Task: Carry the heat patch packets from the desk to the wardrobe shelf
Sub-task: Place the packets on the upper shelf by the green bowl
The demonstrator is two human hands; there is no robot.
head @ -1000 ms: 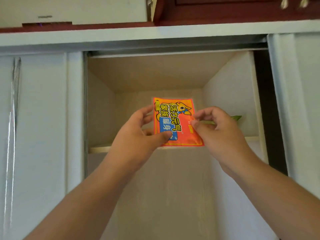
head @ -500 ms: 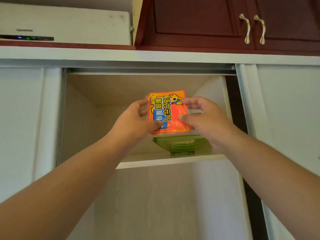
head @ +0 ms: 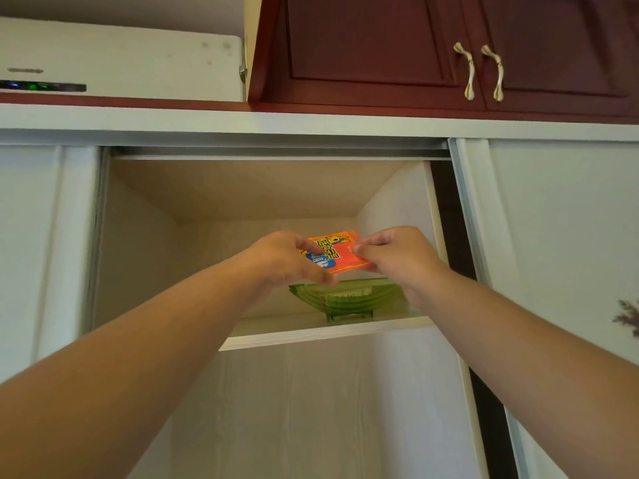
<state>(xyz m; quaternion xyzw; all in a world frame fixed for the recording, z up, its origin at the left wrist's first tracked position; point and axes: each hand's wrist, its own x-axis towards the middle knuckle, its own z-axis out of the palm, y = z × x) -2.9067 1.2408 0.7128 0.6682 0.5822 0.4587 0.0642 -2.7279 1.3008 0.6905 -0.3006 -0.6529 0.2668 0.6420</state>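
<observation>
Wardrobe point(head: 52, 243): white sliding panels at 9 and 3 o'clock, open bay between them. Bay bounded above by the track rail, at the sides by pale inner walls; a dark gap runs down the right edge beside the right panel.

Dark red upper cabinet point(head: 373, 46) at 12 to 1 o'clock, two pale handles. White appliance point(head: 117, 60) at 11 o'clock, lit indicator strip on its lower left.

Wardrobe shelf point(head: 321, 335): front edge runs across centre frame, slightly up to the right. Open room above the shelf to the bay ceiling; left part of the shelf hidden behind the left forearm.

Green glass dish point(head: 349, 299) stands on the shelf, near the front edge, toward 3 o'clock of the bay.

Left hand point(head: 283, 261): thumb and fingers curled, pinching the packet's left edge.
Right hand point(head: 401, 261): fingers curled, pinching the right edge.

Heat patch packet point(head: 340, 254): orange with blue, held between both hands, tilted, just above the dish rim; contact with the rim cannot be told.
</observation>
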